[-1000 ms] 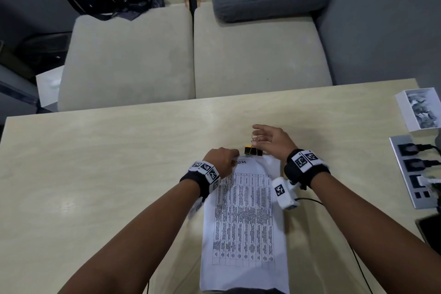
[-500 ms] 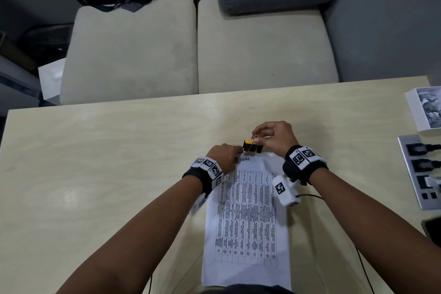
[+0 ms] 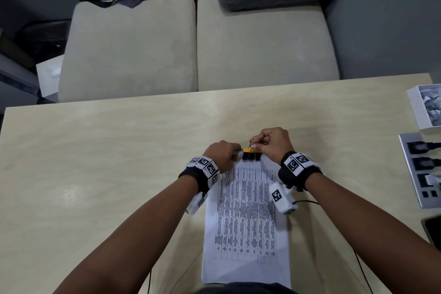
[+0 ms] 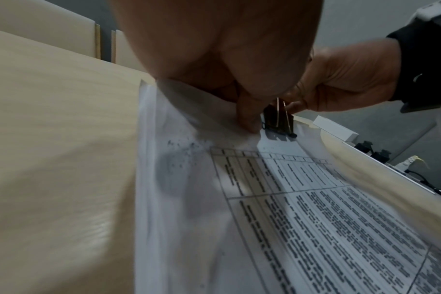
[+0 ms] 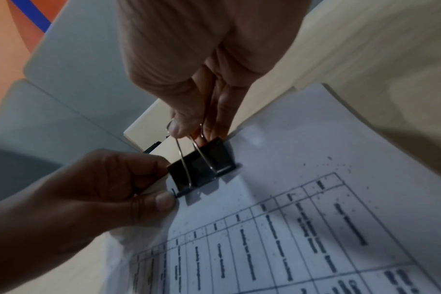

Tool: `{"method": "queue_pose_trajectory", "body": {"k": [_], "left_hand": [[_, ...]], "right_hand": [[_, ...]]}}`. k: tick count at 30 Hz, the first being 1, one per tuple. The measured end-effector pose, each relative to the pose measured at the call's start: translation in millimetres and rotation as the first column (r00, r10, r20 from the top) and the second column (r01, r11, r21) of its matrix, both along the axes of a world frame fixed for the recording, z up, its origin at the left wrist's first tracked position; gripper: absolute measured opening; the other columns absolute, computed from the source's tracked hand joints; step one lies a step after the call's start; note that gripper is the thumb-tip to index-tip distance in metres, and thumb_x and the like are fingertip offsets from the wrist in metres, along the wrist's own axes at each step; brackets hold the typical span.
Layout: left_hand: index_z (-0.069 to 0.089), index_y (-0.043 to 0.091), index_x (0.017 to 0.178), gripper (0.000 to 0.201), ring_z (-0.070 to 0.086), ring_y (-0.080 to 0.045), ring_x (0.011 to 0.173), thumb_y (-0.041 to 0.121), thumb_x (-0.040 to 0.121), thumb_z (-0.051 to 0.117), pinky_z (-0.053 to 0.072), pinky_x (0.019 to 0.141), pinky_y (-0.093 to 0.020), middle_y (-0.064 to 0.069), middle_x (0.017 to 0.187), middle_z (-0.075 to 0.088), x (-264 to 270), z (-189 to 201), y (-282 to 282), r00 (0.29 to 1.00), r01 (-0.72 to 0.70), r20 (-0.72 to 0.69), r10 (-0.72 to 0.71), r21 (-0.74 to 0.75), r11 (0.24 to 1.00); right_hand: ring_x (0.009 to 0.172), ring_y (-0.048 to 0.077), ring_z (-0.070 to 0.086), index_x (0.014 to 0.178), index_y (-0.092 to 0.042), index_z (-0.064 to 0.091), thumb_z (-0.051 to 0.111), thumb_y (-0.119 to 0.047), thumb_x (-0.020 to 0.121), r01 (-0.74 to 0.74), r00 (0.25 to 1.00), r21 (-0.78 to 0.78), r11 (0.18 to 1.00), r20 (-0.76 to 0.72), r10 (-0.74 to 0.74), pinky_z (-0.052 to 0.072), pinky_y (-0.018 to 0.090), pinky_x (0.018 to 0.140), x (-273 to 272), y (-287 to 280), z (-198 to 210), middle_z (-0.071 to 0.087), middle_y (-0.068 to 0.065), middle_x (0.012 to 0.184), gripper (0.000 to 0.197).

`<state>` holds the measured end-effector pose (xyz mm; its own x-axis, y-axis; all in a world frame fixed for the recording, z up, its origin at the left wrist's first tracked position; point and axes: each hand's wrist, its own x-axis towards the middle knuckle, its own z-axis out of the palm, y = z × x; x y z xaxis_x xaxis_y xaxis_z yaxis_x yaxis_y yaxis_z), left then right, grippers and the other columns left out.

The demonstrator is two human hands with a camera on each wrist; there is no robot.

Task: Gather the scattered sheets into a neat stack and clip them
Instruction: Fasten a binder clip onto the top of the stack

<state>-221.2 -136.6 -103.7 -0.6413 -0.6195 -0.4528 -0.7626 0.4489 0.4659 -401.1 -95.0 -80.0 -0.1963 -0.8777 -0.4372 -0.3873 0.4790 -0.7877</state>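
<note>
A stack of white printed sheets [image 3: 245, 222] lies lengthwise on the pale wooden table [image 3: 95, 174], its far end by my hands. A black binder clip [image 3: 251, 155] with wire handles sits on the far edge of the stack [image 5: 315, 199]. My right hand [image 3: 256, 147] pinches the clip's wire handles [image 5: 186, 139] between thumb and fingers. My left hand [image 3: 235, 154] pinches the top left corner of the sheets [image 4: 189, 139], thumb beside the clip [image 4: 277, 121]. In the right wrist view the clip [image 5: 204, 163] bites over the paper edge.
A white box [image 3: 424, 107] of metal clips stands at the table's right edge, with a grey power strip [image 3: 420, 169] nearer me and a dark phone [image 3: 433, 229] below it. Beige sofa cushions [image 3: 191, 40] lie beyond the far table edge.
My right hand went from spread fingers over the clip to pinching its wire handles. The clip now sits over the far edge of the sheets. The left hand stayed on the corner.
</note>
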Motion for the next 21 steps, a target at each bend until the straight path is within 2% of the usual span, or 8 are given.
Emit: {"method": "queue_pose_trajectory", "body": {"k": [3, 6, 9, 11, 13, 15, 19, 21], "left_hand": [[0.06, 0.014, 0.088, 0.011, 0.06, -0.028, 0.066, 0.022, 0.088, 0.053, 0.052, 0.059, -0.035, -0.006, 0.074, 0.065, 3, 0, 1, 1.0, -0.003, -0.021, 0.002, -0.009, 1.0], [0.057, 0.019, 0.086, 0.009, 0.06, -0.027, 0.065, 0.025, 0.088, 0.052, 0.055, 0.06, -0.037, -0.002, 0.071, 0.062, 8, 1, 4, 0.999, -0.007, -0.034, 0.006, -0.027, 1.0], [0.06, 0.023, 0.099, 0.013, 0.061, -0.027, 0.073, 0.027, 0.09, 0.051, 0.05, 0.062, -0.032, -0.003, 0.08, 0.066, 14, 5, 6, 0.998, -0.025, -0.051, 0.024, -0.025, 0.999], [0.062, 0.025, 0.107, 0.02, 0.063, -0.026, 0.077, 0.026, 0.09, 0.052, 0.052, 0.066, -0.032, -0.003, 0.088, 0.07, 18, 8, 6, 0.996, -0.043, -0.075, 0.042, -0.013, 0.999], [0.062, 0.025, 0.109, 0.022, 0.064, -0.024, 0.077, 0.025, 0.088, 0.054, 0.053, 0.069, -0.032, -0.003, 0.089, 0.072, 20, 13, 6, 0.992, -0.073, -0.101, 0.074, 0.019, 0.997], [0.06, 0.023, 0.106, 0.021, 0.063, -0.021, 0.074, 0.021, 0.085, 0.059, 0.051, 0.069, -0.029, -0.001, 0.084, 0.071, 22, 17, 6, 0.982, -0.129, -0.128, 0.138, 0.079, 0.988], [0.054, 0.022, 0.095, 0.021, 0.055, -0.019, 0.06, 0.017, 0.078, 0.065, 0.038, 0.059, -0.024, 0.01, 0.061, 0.058, 25, 17, 6, 0.956, -0.224, -0.165, 0.243, 0.127, 0.966], [0.051, 0.023, 0.094, 0.023, 0.056, -0.022, 0.059, 0.018, 0.077, 0.065, 0.04, 0.057, -0.026, 0.006, 0.063, 0.062, 28, 16, 6, 0.953, -0.24, -0.155, 0.26, 0.137, 0.961]], "right_hand": [[0.079, 0.012, 0.072, 0.06, -0.018, 0.067, 0.08, 0.006, 0.069, -0.038, 0.999, -0.015, 0.999, -0.023, 0.037, 0.059, 0.021, 0.075, 1, -1, 2, 0.072, 0.003, 0.078, 0.029], [0.082, 0.013, 0.072, 0.06, -0.019, 0.066, 0.081, 0.003, 0.069, -0.084, 0.996, -0.007, 0.996, -0.041, 0.083, 0.058, 0.023, 0.077, 2, -3, 4, 0.074, 0.006, 0.081, 0.029], [0.084, 0.014, 0.073, 0.059, -0.02, 0.065, 0.081, 0.003, 0.069, -0.091, 0.995, -0.01, 0.996, -0.045, 0.091, 0.059, 0.029, 0.079, 5, -4, 6, 0.075, 0.008, 0.082, 0.029], [0.084, 0.015, 0.073, 0.059, -0.018, 0.065, 0.081, 0.004, 0.068, -0.078, 0.996, -0.022, 0.997, -0.042, 0.077, 0.06, 0.031, 0.08, 5, -4, 8, 0.075, 0.01, 0.083, 0.029], [0.084, 0.016, 0.073, 0.059, -0.018, 0.065, 0.081, 0.005, 0.068, -0.091, 0.995, -0.024, 0.996, -0.044, 0.09, 0.06, 0.032, 0.079, 7, -5, 11, 0.075, 0.011, 0.084, 0.029], [0.086, 0.017, 0.073, 0.06, -0.017, 0.066, 0.081, 0.005, 0.068, -0.121, 0.992, -0.009, 0.993, -0.038, 0.121, 0.06, 0.031, 0.08, 8, -5, 14, 0.075, 0.012, 0.087, 0.028], [0.093, 0.017, 0.072, 0.065, -0.013, 0.068, 0.081, 0.003, 0.069, -0.173, 0.985, 0.025, 0.985, -0.023, 0.174, 0.058, 0.033, 0.086, 10, -5, 17, 0.075, 0.014, 0.096, 0.021], [0.098, 0.017, 0.07, 0.072, -0.011, 0.069, 0.079, 0.0, 0.071, -0.224, 0.974, 0.052, 0.973, -0.019, 0.225, 0.055, 0.035, 0.093, 11, -5, 16, 0.073, 0.012, 0.104, 0.015]]}}
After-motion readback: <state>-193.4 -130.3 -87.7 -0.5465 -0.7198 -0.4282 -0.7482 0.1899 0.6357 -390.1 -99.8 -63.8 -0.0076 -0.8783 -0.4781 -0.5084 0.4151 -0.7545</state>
